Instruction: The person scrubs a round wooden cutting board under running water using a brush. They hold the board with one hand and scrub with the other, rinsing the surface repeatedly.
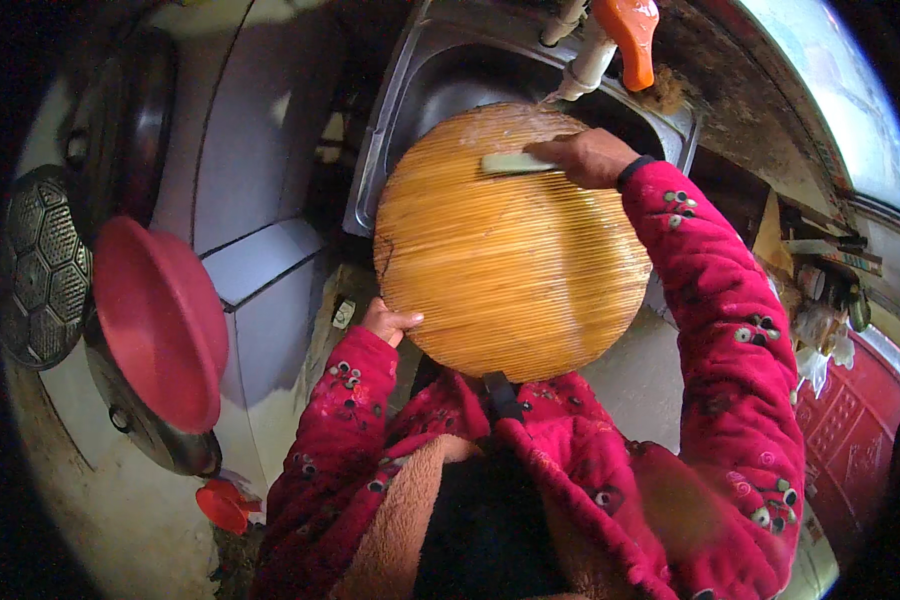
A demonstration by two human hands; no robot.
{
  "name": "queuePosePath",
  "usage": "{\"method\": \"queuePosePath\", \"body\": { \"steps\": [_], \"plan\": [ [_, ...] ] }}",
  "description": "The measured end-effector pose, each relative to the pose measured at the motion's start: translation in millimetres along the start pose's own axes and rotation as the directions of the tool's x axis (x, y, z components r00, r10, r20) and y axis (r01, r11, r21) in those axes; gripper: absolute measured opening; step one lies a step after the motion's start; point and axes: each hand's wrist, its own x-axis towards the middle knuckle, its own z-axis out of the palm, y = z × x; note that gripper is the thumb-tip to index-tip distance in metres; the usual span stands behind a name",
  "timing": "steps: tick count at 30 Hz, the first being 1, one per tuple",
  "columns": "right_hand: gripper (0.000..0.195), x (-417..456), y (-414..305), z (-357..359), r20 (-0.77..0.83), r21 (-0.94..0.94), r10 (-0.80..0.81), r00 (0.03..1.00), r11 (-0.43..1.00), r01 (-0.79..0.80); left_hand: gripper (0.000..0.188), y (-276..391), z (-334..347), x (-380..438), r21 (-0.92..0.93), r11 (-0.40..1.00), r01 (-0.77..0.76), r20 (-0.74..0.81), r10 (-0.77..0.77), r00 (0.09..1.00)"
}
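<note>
A round, wet, ribbed wooden or bamboo board (510,255) lies over the stainless steel sink and reaches toward my body. My left hand (391,322) grips its lower left edge, thumb on top. In my right hand (592,156) is a pale green scrubbing brush (517,163), held flat against the upper part of the board. The brush's underside is mostly hidden. Just beyond the board's far edge is a white pipe faucet (586,71) with an orange handle (634,37), and a little water shows at its mouth.
The sink's metal rim (375,150) shows behind the board. To the left are a pink plastic basin (161,322), a dark lid (150,427), a perforated metal steamer plate (49,266) and a small red plastic item (225,506). A red crate-like container (847,412) stands at the right.
</note>
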Motion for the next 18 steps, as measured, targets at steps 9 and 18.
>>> {"method": "queuePosePath", "body": {
  "steps": [9, 18],
  "plan": [
    [0.054, -31, 18, -4, 0.067, -0.172, 0.174, 0.983, 0.972, -0.16, 0.056, -1, -1, 0, -0.001, 1.0, -0.007, -0.026, 0.006, 1.0],
    [0.019, -25, -1, 7, -0.212, -0.062, 0.267, 0.94, 0.956, -0.285, 0.056, 1, 0, 0, 0.007, 1.0, 0.019, -0.051, -0.019, 0.999]
  ]
}}
